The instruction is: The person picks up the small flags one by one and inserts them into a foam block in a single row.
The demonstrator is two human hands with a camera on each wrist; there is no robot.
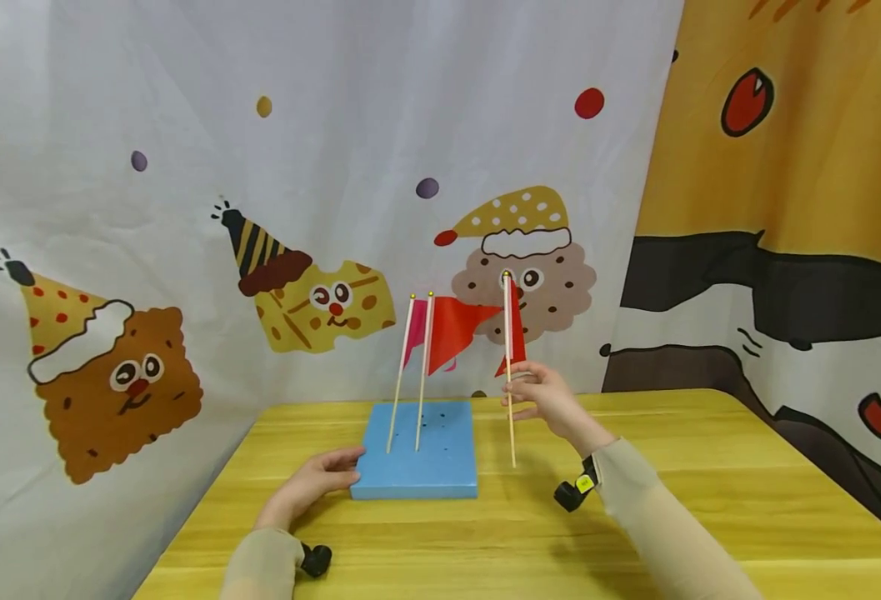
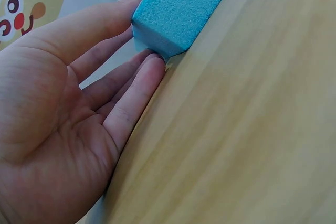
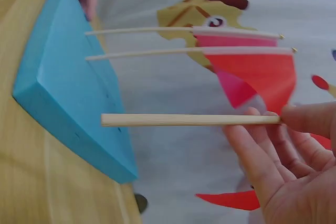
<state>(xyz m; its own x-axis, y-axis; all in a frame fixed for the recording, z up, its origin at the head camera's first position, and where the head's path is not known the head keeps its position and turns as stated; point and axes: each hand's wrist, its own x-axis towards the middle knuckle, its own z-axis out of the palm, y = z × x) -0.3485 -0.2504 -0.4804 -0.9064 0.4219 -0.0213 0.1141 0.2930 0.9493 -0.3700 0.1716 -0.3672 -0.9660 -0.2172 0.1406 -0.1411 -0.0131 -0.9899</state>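
Note:
My right hand (image 1: 548, 402) pinches the wooden stick of a red paper flag (image 1: 517, 329) between thumb and fingers. The stick hangs nearly upright, its bare lower end (image 3: 113, 120) off to the right of a blue foam block (image 1: 421, 467). Two flags stand in the block: a red one (image 1: 451, 329) and, to its left, a pink one (image 1: 414, 325), both leaning a little. Against the block's left side rests my left hand (image 1: 312, 483), thumb and fingertips touching near a corner (image 2: 165, 45) with the fingers fairly straight.
Small dark holes (image 1: 422, 423) dot the top of the block. Beneath it is a yellow wood-grain table (image 1: 598, 533). A white curtain (image 1: 350, 83) with cartoon prints hangs right behind the table.

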